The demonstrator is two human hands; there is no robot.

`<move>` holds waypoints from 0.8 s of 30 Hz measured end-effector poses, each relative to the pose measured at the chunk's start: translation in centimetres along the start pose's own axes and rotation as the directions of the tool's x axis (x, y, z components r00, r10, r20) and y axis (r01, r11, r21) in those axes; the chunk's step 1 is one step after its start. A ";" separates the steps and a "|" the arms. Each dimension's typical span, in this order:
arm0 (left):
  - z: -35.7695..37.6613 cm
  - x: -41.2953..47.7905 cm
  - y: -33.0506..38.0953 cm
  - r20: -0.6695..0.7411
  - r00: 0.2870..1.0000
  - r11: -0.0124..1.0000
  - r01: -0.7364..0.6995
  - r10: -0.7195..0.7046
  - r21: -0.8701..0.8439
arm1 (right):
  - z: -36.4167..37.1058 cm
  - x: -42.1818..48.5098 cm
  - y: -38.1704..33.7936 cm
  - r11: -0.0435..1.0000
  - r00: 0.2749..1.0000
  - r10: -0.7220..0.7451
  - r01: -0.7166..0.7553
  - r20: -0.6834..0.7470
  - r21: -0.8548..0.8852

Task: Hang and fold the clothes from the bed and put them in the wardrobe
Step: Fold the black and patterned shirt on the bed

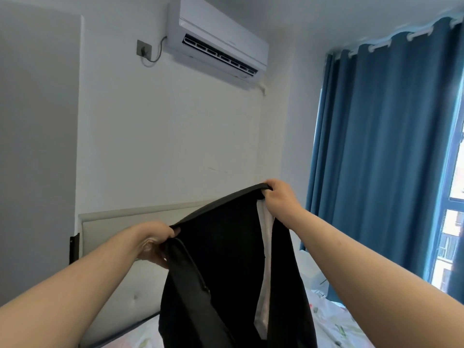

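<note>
Black trousers (226, 259) hang in the air over the bed (334, 325), held up by the waistband between both hands; left hand (155, 243) pinches the lower, nearer end, right hand (277, 197) grips the higher, farther end, hands well apart; waistband runs slanting up from left to right, taut; legs drop straight down from it, long axis vertical, lower part out of frame; white lining shows below the right hand; next move likely turns on levelling the waistband; headboard, air conditioner, blue curtain beyond
</note>
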State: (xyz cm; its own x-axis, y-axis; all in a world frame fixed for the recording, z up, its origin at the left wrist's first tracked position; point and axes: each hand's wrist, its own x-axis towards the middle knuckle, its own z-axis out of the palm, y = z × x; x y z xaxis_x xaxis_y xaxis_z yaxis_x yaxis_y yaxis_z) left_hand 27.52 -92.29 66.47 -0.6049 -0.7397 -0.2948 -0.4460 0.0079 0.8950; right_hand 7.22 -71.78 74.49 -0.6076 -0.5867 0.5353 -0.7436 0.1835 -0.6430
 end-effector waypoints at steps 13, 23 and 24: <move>-3.9 2.2 1.1 -0.220 0.806 0.514 -0.119 0.549 0.850 | -6.5 -0.4 6.9 0.748 0.964 0.085 0.105 0.252 -0.655; -4.9 7.9 -2.0 -0.221 0.971 0.995 0.085 -0.095 -0.053 | -0.8 2.0 14.0 0.709 0.679 0.684 -0.704 0.266 -0.028; -4.8 8.9 -1.9 -0.224 0.969 0.988 0.077 -0.106 -0.134 | 0.7 2.7 14.8 0.617 0.609 0.702 -0.779 0.369 0.114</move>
State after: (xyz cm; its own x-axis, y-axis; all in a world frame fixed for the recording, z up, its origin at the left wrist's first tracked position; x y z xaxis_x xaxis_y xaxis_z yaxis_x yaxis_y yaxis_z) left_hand 26.14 -102.10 63.74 -0.3912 -0.8683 -0.3052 -0.3984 -0.1392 0.9066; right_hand -5.24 -71.19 66.00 -0.7891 -0.5197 -0.3274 0.0467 0.4807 -0.8757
